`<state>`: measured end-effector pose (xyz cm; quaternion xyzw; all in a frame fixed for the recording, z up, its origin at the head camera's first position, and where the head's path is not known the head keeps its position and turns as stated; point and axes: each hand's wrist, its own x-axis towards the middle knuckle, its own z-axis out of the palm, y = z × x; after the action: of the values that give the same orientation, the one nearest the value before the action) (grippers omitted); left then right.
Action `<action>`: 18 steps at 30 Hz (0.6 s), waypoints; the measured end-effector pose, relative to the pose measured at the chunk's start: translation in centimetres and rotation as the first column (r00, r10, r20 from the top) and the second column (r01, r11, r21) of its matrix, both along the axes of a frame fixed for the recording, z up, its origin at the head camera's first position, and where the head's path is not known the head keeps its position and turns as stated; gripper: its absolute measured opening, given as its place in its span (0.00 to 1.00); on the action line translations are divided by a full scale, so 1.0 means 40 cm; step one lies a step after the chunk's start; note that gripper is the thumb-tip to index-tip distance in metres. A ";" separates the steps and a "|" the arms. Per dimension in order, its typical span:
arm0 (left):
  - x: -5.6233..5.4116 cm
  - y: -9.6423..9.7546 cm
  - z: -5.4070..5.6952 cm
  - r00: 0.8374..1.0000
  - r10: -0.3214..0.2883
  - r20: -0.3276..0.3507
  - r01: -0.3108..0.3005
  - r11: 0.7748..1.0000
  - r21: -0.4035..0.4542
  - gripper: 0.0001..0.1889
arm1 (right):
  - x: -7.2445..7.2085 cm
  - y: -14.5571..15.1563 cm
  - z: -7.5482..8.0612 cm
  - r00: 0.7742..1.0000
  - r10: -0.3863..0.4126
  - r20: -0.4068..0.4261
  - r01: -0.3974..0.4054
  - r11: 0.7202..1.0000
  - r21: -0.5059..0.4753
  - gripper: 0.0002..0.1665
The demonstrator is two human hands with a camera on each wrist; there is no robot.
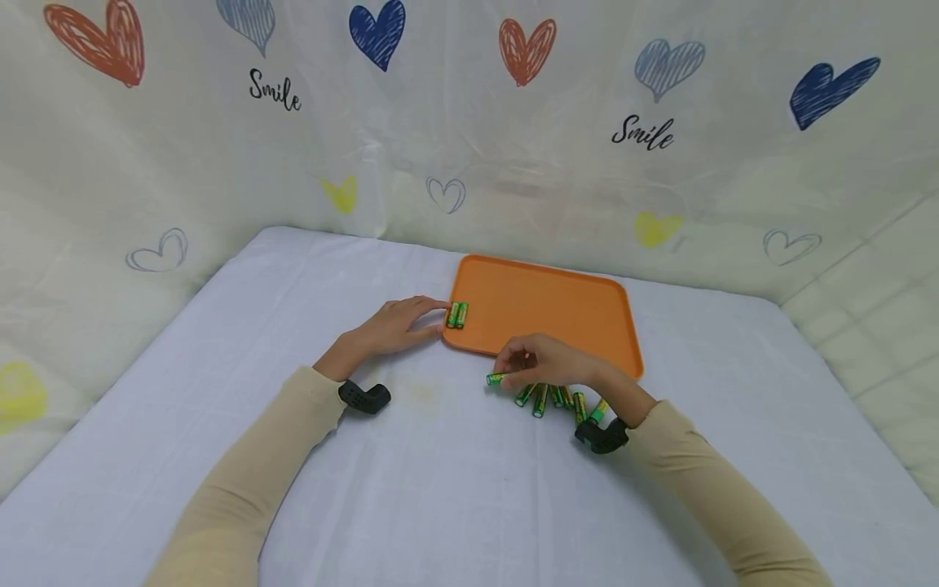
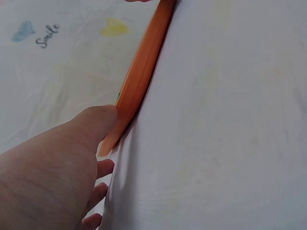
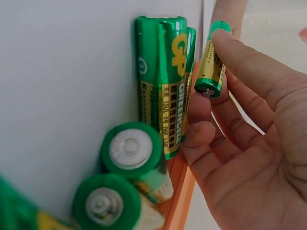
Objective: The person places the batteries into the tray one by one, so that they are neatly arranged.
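Observation:
Between the thumb and fingers of my right hand (image 1: 546,359) is a green and gold battery (image 3: 209,64), pinched just off the near edge of the orange tray (image 1: 546,302). Its metal tip shows in the right wrist view. My left hand (image 1: 396,328) touches the tray's left rim with its fingers extended; in the left wrist view the thumb (image 2: 103,115) lies against the orange edge. Two batteries (image 1: 461,315) sit side by side inside the tray at its left end, close to the left fingertips.
Several more batteries (image 1: 540,401) lie on the white cloth (image 1: 455,489) below the right hand, along the tray's near side. The right hand and wrist partly cover them. A white curtain (image 1: 469,122) printed with hearts hangs behind the table.

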<state>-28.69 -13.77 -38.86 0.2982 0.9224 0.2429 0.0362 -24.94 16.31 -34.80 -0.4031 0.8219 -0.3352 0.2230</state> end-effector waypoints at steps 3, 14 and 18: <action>0.000 0.001 0.000 1.000 0.004 0.003 -0.004 1.000 -0.003 0.28 | -0.003 -0.006 0.003 1.000 -0.016 -0.003 0.016 1.000 0.001 0.10; -0.003 0.000 -0.001 1.000 0.003 -0.009 -0.003 1.000 0.003 0.27 | -0.018 -0.028 0.008 0.988 -0.153 -0.011 0.153 0.988 -0.026 0.10; -0.003 0.000 -0.003 1.000 0.003 -0.007 -0.003 1.000 -0.002 0.28 | -0.020 -0.035 0.011 0.973 -0.229 0.003 0.229 0.973 -0.026 0.11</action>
<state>-28.80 -13.76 -38.98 0.2977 0.9231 0.2410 0.0328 -25.75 14.93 -34.35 -0.3084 0.8585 -0.3694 0.1774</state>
